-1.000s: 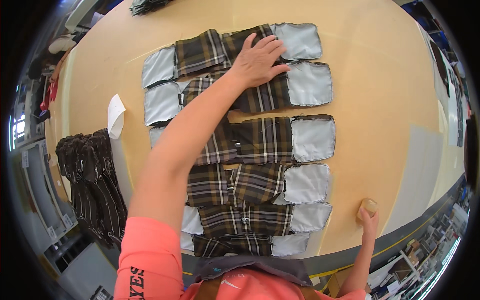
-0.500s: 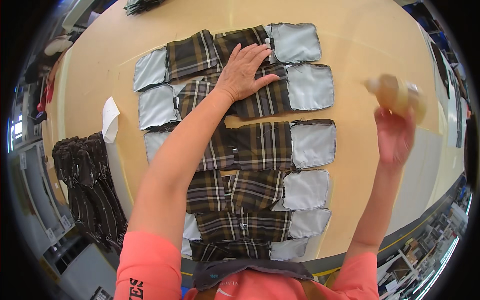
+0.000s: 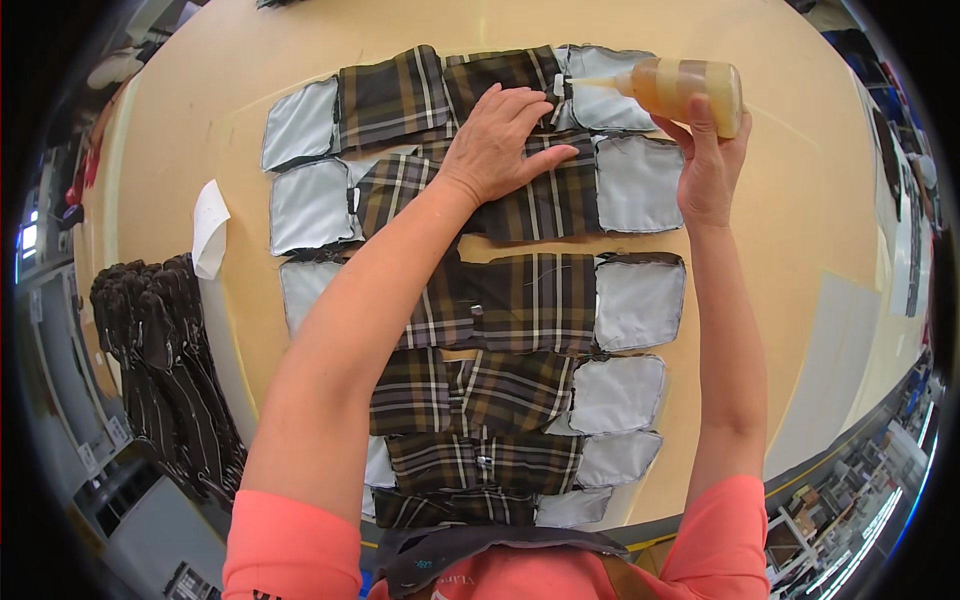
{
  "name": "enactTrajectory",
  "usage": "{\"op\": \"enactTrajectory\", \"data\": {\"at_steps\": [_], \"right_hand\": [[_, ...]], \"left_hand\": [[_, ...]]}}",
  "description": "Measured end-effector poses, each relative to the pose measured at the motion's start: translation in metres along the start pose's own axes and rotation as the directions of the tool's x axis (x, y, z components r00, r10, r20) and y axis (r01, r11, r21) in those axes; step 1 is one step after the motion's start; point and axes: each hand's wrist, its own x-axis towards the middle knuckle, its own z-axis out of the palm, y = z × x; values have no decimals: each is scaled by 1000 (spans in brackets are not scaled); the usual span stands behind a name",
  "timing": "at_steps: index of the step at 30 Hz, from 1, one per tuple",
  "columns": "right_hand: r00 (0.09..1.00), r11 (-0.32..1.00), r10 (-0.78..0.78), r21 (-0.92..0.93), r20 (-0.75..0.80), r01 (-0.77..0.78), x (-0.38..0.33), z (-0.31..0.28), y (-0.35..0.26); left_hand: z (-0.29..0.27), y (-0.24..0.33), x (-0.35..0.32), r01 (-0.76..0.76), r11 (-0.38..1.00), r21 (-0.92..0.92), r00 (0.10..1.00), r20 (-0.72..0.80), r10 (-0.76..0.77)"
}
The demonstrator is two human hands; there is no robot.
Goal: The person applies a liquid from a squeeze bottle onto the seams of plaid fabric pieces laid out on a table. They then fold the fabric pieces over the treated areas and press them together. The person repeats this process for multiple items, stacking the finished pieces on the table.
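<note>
In my right hand [image 3: 712, 160] is a squeeze bottle [image 3: 690, 88] of yellowish liquid, tipped on its side. Its narrow nozzle points left, close to a small white tag at the edge of a dark plaid fabric piece [image 3: 500, 80] in the far row. A pale grey lining piece [image 3: 605, 100] lies under the nozzle. My left hand [image 3: 503, 145] rests flat, fingers stretched out, over the plaid pieces of the two far rows. Several such rows of plaid cloth [image 3: 540, 300] with pale lining ends run down the table toward me.
A bundle of dark striped fabric [image 3: 165, 370] hangs over the left edge of the table [image 3: 770, 330]. Near it lies a folded white paper [image 3: 210, 230]. Dark cloth sits at the far edge. Shelves with boxes [image 3: 810, 520] stand beyond the table at lower right.
My right hand has brought the bottle leftward and farther out, from the right side of the table to the far row. My left hand stays on the cloth.
</note>
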Motion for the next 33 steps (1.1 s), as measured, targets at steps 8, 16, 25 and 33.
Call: {"op": "enactTrajectory", "data": {"at_steps": [8, 16, 25, 33], "right_hand": [[1000, 998, -24, -58, 1, 24, 6, 7, 16], [999, 998, -33, -56, 17, 34, 5, 9, 16], [997, 998, -41, -51, 68, 45, -2, 3, 13], [992, 991, -73, -105, 101, 84, -10, 0, 15]], "left_hand": [[2, -1, 0, 4, 1000, -9, 1000, -20, -5], [1, -2, -1, 3, 1000, 12, 1000, -19, -3], [0, -1, 0, -3, 1000, 12, 1000, -16, 4], [1, -2, 0, -12, 1000, 5, 1000, -25, 12]]}}
